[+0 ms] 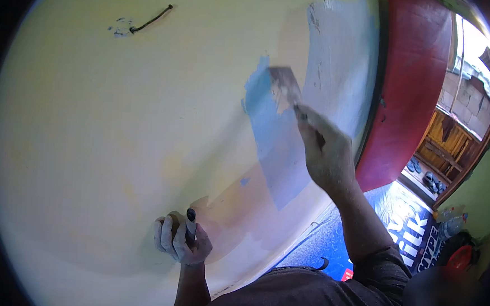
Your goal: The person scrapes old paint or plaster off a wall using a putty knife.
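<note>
My right hand (327, 149) grips a putty knife (285, 82), its broad blade against the wall at the top of a blue patch (267, 129) with ragged edges. Pale filler is on or beside the blade. Lower and to the left, my left hand (183, 237) is closed round the handle of a second tool (190, 221) with a dark end; a corner of what may be its blade shows just above the fingers. Whitish dust or filler coats the left fingers. The painted wall (103, 123) is yellowish, with a smooth greyish-blue strip near its right side.
A bent metal rod (152, 19) sticks out of the wall at upper left. A red door (413, 87) stands at the right beside a doorway. Printed sheeting (408, 230) covers the floor. Plastic bottles (453, 224) stand by the green wall, and footwear (432, 181) lies outside.
</note>
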A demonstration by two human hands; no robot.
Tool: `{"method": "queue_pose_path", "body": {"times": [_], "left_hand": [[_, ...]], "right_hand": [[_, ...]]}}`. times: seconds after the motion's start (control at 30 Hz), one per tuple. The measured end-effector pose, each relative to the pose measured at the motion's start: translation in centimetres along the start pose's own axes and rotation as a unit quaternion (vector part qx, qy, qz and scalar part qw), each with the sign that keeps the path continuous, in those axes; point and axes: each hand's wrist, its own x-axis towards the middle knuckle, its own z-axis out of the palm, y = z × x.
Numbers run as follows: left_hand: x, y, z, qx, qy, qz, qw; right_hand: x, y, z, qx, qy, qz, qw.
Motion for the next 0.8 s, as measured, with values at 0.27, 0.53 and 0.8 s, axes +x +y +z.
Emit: {"method": "queue_pose_path", "body": {"times": [0.27,0.53,0.8], "left_hand": [[0.0,-0.6,-0.4,-0.012,-0.021,0.006,1.000],[0.8,-0.1,0.2,-0.039,-0.008,0.013,0.999],[1.0,-0.3,-0.3,-0.042,-0.014,0.014,0.999]], "right_hand": [[-0.8,-0.6,-0.9,0.048,-0.043,0.083,0.994],[-2.0,1.6,1.2,0.030,0.012,0.001,0.999],[-3.1,2.7,1.9,-0.012,-0.020,0.068,0.997]]}}
